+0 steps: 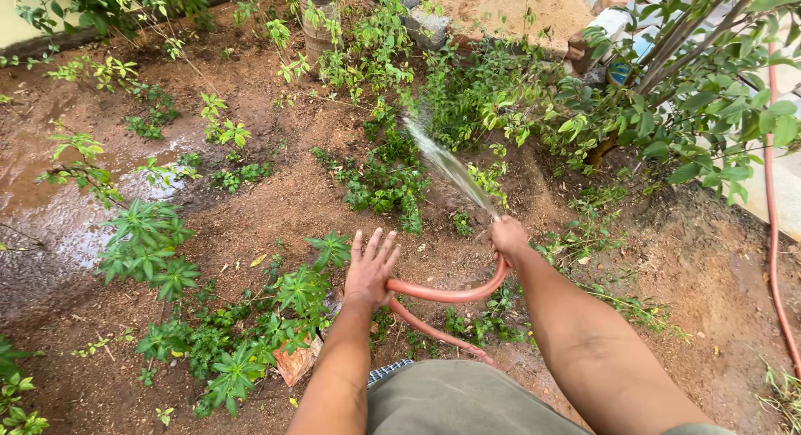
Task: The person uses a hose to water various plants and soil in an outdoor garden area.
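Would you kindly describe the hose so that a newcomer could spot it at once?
In the garden bed of brown soil, look just beyond the person's knees. The hose curves up into the right hand, spraying water: the only smooth, salmon-pink tube among green plants.

a: where does the 1 view sit?
b: on the person's head, tilted down and forward over their own lap.
a: how near?
b: close. both forearms run up from the bottom edge, and the hands, left and right, sit mid-frame.
a: and beyond?
b: it faces a soil bed, with shrubs further off.
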